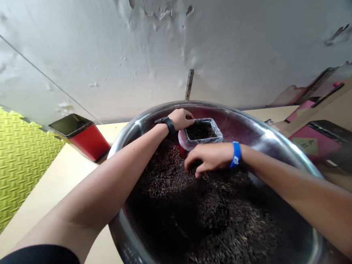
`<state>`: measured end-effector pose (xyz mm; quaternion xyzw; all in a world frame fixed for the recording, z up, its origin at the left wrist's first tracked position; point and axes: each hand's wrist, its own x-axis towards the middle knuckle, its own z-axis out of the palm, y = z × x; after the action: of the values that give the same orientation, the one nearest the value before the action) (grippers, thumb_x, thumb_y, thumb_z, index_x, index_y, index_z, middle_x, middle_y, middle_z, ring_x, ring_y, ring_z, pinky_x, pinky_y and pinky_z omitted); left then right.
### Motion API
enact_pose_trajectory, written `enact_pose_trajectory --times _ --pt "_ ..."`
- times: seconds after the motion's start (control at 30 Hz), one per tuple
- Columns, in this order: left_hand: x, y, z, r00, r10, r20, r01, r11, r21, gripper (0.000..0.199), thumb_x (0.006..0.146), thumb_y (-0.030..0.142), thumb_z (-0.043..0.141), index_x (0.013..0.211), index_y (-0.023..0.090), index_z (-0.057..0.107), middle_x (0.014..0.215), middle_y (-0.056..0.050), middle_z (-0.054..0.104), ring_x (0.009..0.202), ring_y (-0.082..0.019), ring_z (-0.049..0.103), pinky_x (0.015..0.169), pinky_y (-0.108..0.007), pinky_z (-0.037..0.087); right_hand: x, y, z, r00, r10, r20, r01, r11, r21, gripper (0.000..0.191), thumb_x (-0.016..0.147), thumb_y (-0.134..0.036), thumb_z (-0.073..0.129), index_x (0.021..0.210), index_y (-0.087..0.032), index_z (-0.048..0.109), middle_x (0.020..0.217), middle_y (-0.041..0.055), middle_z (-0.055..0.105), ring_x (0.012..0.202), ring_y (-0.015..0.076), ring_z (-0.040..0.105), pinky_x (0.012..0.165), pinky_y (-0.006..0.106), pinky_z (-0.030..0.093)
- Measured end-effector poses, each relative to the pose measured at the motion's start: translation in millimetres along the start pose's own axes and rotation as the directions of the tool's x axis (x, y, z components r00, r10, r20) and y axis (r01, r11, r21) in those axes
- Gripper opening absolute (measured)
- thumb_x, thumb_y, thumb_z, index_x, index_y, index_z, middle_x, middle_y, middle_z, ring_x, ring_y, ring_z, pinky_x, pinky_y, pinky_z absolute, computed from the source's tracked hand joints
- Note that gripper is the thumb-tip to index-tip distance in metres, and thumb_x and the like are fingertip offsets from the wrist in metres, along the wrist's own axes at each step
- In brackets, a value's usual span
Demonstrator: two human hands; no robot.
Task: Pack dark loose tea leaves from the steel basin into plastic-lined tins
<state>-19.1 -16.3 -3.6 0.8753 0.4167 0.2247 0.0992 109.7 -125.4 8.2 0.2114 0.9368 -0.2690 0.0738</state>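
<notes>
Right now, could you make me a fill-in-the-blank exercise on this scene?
The wristband by the right hand is ____.
The watch is on the ____ wrist.
The open box left of the metal basin is ____ outside.
The small container inside the basin is lined with clear ____.

Missing words: blue; left; red; plastic.
</notes>
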Motion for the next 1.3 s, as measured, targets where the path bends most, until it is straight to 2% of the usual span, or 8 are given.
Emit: enact_pose_trajectory --times 0.17,0.37,0.5,0.57,0.77,0.97,1.17,1.3 --pt "1.6 1.5 -2.1 0.993 0.077 0.084 -0.069 0.992 -0.104 0.027 0.071 0.031 0.05 0.085 0.018 0.069 0.075 -0.001 0.067 0.066 -0.011 0.055 0.061 -0.02 0.039 -17.3 17.7 -24.1 0.852 0.115 -0.51 -0.245 0.949 -0.196 0.022 0.074 -0.021 0.057 0.095 -0.023 0.063 0.101 0.0009 0.061 0.094 0.0164 0.054 0.086 0.029 0.038" --pt "1.2 3.3 -5.1 0.993 0.058 0.107 -0.051 0.996 -0.066 0.03 0.073 0.031 0.048 0.086 0.015 0.069 0.074 -0.003 0.066 0.066 -0.012 0.054 0.058 -0.02 0.037 -12.8 12.1 -17.5 0.695 0.104 -0.711 -0.401 0.877 -0.263 0.021 0.081 -0.025 0.047 0.094 -0.017 0.062 0.1 0.0063 0.06 0.093 0.0182 0.052 0.085 0.033 0.037" --pt "2.1 2.1 -3.1 0.995 0.039 0.089 -0.036 0.999 -0.039 0.03 0.073 0.033 0.05 0.09 0.016 0.068 0.083 -0.004 0.067 0.071 -0.013 0.055 0.063 -0.021 0.038 3.5 -4.6 7.8 0.958 0.006 -0.288 -0.054 0.986 -0.158 0.027 0.08 -0.037 0.05 0.095 -0.018 0.062 0.09 0.0035 0.063 0.085 0.0146 0.056 0.078 0.026 0.04" --pt "2.6 1.9 -2.2 0.996 0.035 0.083 -0.034 0.999 -0.017 0.03 0.074 0.034 0.05 0.091 0.017 0.068 0.084 -0.004 0.067 0.072 -0.013 0.056 0.064 -0.021 0.039 11.9 -3.2 27.0 1.0 0.012 -0.022 -0.014 0.997 -0.071 0.04 0.073 -0.048 0.054 0.1 -0.019 0.061 0.097 0.0048 0.062 0.09 0.0167 0.056 0.079 0.025 0.04" --pt "2.7 3.7 -3.3 0.994 0.055 0.099 -0.059 0.998 0.03 0.03 0.075 0.033 0.049 0.093 0.018 0.068 0.084 -0.004 0.067 0.072 -0.014 0.056 0.065 -0.022 0.039 24.9 0.0 58.3 0.913 0.203 0.355 -0.164 0.977 -0.139 0.089 0.045 -0.066 0.063 0.114 -0.011 0.054 0.116 0.0148 0.052 0.1 0.0271 0.052 0.078 0.03 0.041" --pt "3.3 1.8 -3.4 0.993 0.068 0.099 -0.071 0.997 0.022 0.029 0.075 0.033 0.05 0.091 0.017 0.068 0.081 -0.004 0.067 0.07 -0.014 0.056 0.065 -0.023 0.039 23.6 -23.8 52.5 0.809 0.157 0.566 -0.065 0.982 -0.179 0.073 0.056 -0.052 0.067 0.115 -0.011 0.054 0.097 0.0113 0.063 0.084 0.022 0.058 0.064 0.026 0.041" --pt "2.4 3.5 -5.2 0.989 0.089 0.115 -0.085 0.996 -0.039 0.027 0.073 0.033 0.053 0.087 0.017 0.069 0.076 -0.003 0.066 0.069 -0.012 0.055 0.066 -0.022 0.038 6.7 -23.9 13.6 0.986 -0.004 0.166 0.013 0.999 -0.052 0.028 0.072 -0.028 0.061 0.096 -0.015 0.063 0.087 0.0044 0.065 0.078 0.0133 0.058 0.068 0.022 0.041" --pt "0.2 7.0 -8.2 0.984 0.126 0.127 -0.121 0.991 -0.052 0.026 0.072 0.032 0.054 0.083 0.015 0.069 0.074 -0.003 0.065 0.067 -0.012 0.053 0.063 -0.023 0.037 -9.0 -7.4 -16.2 0.951 0.059 -0.303 -0.09 0.992 -0.09 0.017 0.076 -0.022 0.054 0.091 -0.018 0.063 0.09 0.0021 0.064 0.084 0.0136 0.057 0.078 0.025 0.04"
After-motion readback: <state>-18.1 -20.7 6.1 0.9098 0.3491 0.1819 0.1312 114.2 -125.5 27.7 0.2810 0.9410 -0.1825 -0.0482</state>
